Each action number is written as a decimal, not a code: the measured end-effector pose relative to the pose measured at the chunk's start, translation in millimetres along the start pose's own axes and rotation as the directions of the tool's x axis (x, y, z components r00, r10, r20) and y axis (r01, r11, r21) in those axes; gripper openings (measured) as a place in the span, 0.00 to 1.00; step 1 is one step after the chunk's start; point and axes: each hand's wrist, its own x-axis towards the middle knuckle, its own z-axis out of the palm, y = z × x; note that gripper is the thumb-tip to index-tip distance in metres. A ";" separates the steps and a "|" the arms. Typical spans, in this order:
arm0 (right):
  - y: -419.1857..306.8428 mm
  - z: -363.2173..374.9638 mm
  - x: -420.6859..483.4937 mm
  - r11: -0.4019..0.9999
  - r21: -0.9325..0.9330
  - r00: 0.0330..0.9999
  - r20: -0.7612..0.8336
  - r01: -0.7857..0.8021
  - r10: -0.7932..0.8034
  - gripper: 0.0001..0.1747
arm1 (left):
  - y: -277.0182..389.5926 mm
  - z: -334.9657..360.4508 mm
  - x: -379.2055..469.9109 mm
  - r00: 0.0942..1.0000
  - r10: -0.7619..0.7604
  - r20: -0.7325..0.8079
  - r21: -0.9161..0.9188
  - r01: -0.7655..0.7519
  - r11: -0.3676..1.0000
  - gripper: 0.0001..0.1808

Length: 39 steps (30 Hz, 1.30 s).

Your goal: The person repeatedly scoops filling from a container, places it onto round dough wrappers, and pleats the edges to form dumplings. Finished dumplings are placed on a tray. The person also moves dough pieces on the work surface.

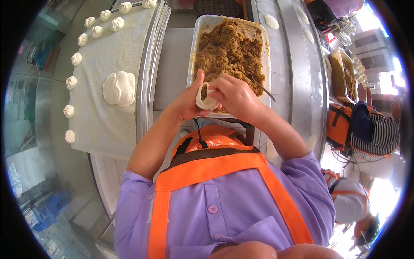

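My left hand cups a round dough wrapper with brown filling visible in its opening. The fingers of my right hand pinch the wrapper's right rim. Both hands are over the near end of a clear plastic tub heaped with brown minced filling. A metal utensil is stuck in the filling, its handle leaning out over the tub's right wall. Its lower end is hidden.
On the left, a cloth-covered tray holds several pleated buns along its edge and a pile of flat dough wrappers. Loose wrappers lie on the right-hand counter. Co-workers stand further right beside another filling tub.
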 end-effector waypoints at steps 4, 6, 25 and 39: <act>-0.4 1.6 2.8 0.997 0.036 0.994 0.080 -0.071 0.068 0.11 | -0.1 5.2 0.0 0.999 0.018 0.036 0.030 -0.019 0.999 0.43; 0.3 1.4 3.0 0.959 -0.107 0.959 0.138 0.264 -0.249 0.11 | -4.4 3.2 -1.2 0.997 -0.051 0.058 0.043 0.049 0.998 0.44; -7.2 0.6 8.5 0.954 -0.088 0.951 0.151 0.285 -0.271 0.07 | -13.8 11.9 -10.1 0.994 0.101 -0.046 -0.085 -0.105 0.991 0.50; -3.1 -4.8 4.3 0.984 0.053 0.985 0.023 0.170 -0.171 0.09 | -23.7 14.5 -10.4 0.944 0.310 -0.108 -0.328 -0.329 0.886 0.40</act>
